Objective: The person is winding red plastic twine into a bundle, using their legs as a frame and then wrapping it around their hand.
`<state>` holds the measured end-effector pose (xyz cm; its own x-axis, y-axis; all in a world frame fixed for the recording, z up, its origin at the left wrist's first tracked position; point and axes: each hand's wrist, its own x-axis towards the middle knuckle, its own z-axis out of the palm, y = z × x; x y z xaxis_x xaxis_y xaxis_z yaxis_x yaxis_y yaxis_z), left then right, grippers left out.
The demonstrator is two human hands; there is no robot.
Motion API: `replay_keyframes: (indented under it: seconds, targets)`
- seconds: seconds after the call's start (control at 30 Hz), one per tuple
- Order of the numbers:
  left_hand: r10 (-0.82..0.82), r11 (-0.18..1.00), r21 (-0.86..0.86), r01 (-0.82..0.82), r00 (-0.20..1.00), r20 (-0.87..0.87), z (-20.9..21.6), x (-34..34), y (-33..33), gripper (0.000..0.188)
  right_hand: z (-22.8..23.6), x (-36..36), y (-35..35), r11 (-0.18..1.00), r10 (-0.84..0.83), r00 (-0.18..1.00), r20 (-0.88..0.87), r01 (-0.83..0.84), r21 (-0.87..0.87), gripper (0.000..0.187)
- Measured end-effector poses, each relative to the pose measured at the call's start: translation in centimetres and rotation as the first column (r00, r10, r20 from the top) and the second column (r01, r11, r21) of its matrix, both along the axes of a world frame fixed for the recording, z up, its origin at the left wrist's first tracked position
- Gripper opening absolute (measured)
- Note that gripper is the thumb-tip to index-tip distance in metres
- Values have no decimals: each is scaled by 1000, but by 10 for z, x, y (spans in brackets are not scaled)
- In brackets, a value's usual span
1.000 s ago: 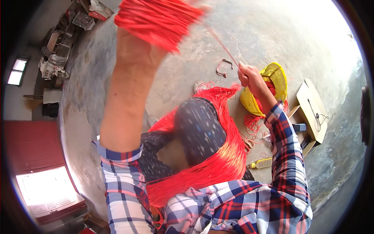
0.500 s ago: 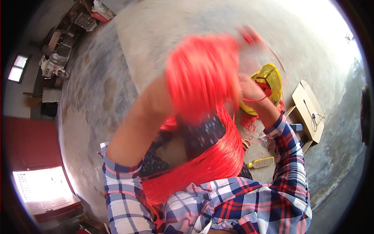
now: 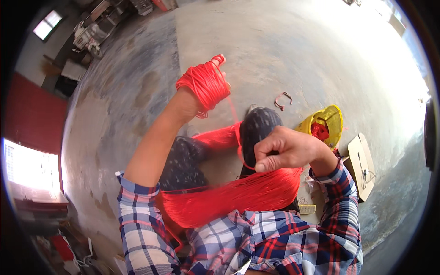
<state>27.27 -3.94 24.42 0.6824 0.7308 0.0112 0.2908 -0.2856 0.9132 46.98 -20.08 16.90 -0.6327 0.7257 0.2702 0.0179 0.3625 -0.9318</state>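
Many turns of thin red cord (image 3: 201, 87) are wound round my left hand (image 3: 184, 101), covering most of its palm and fingers. Its fingertips poke out at the far end of the winding. A single red strand (image 3: 240, 149) runs down from this bundle and loops to my right hand (image 3: 286, 149), which pinches it between thumb and curled fingers. Below, a thick hank of red cord (image 3: 238, 197) stretches across my lap, and another part of it passes between my knees in dark speckled trousers.
To the right stands a yellow container (image 3: 338, 124) with red material inside, and beyond it an open cardboard box (image 3: 360, 160). A yellow power strip (image 3: 307, 209) lies near my right elbow. A small dark looped cord (image 3: 283, 101) rests on the concrete floor ahead. A vehicle (image 3: 89, 39) is far left.
My left hand with its red winding has swung left, away from my right hand. My right hand has come down and nearer, over my knee. The view has turned somewhat.
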Motion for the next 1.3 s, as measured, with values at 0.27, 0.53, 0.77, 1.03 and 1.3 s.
replay_keyframes:
  seconds: [0.27,0.53,0.77,1.03,1.3]
  targets:
    - [402,885,-362,-292,871,281,-14,-64,32,80,42,-20,-4,929,360,929,-89,-348,123,27]
    - [-252,756,278,592,656,-711,-12,-59,-55,75,42,-13,49,973,-230,731,-642,168,-158,25]
    - [-164,849,524,69,977,138,3,-76,-17,52,-20,-63,103,960,-264,963,45,267,-81,35]
    - [-252,627,401,668,661,-707,-12,-107,-35,71,-32,-77,139,862,-243,871,-426,-8,-508,30]
    - [851,444,896,-4,315,-420,18,-122,4,56,-1,-149,148,870,-5,888,-460,-222,-439,36]
